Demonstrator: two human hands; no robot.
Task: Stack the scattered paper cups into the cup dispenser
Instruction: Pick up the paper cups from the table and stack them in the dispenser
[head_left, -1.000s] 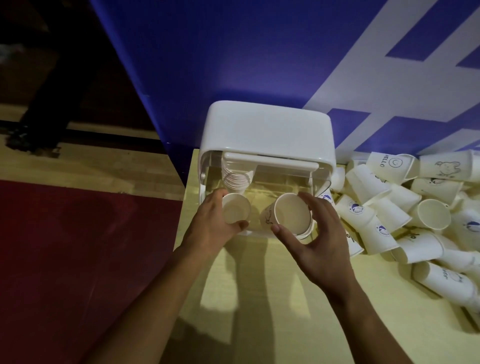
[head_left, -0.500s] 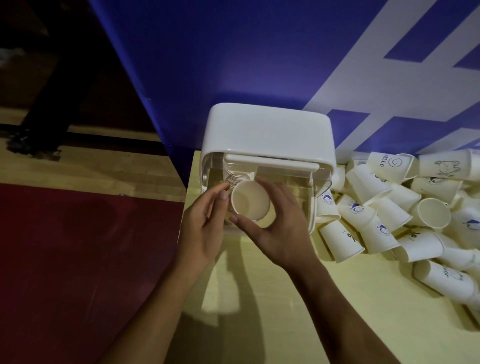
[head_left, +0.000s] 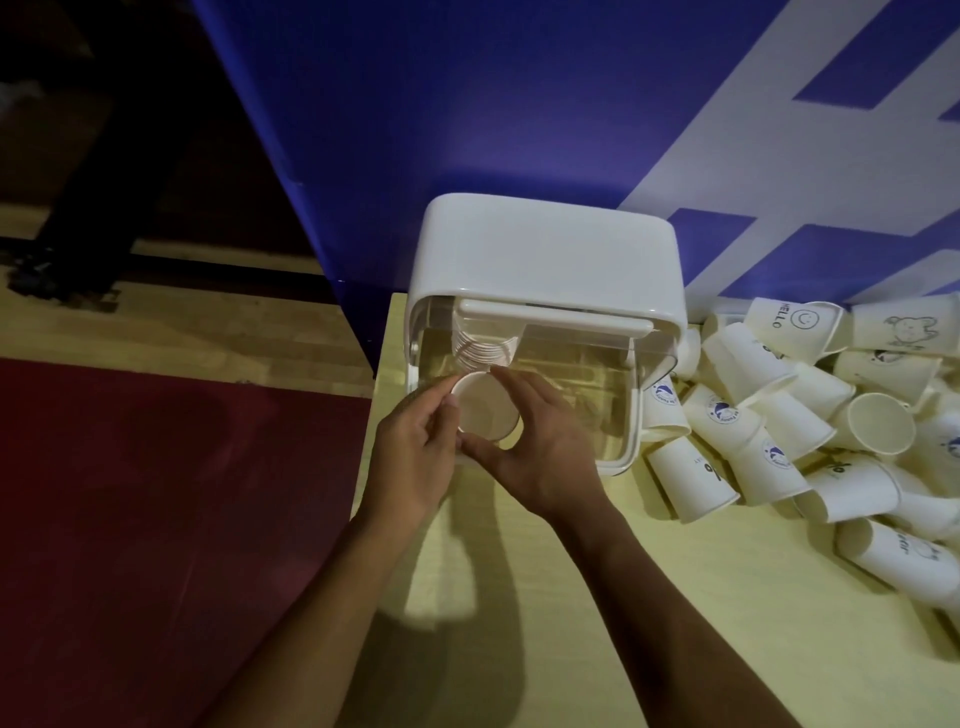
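A pale yellow table (head_left: 571, 597) carries everything, set against a blue and white wall (head_left: 519, 104). At the table's far left corner stands the cup dispenser (head_left: 550, 260), a white box with a rounded top and a clear front compartment open toward the person. To its right, along the far edge and running to the right edge, lies a loose pile of paper cups (head_left: 810, 415), most on their sides, some printed with small blue logos, a smiley or line drawings.

Inside the dispenser's left side sits a stack of nested cups (head_left: 485, 351), its rims showing as close white rings, the stack's long axis leaning toward the person.

Both hands meet at the dispenser's front left opening around one plain white cup (head_left: 485, 410). Its open mouth faces the person and its long axis runs away into the compartment, in line with the stack just behind. The right hand (head_left: 545, 452) curls around it, thumb beneath the rim and fingers over the top. The left hand (head_left: 415, 457) pinches the cup's left rim with thumb and fingertips.
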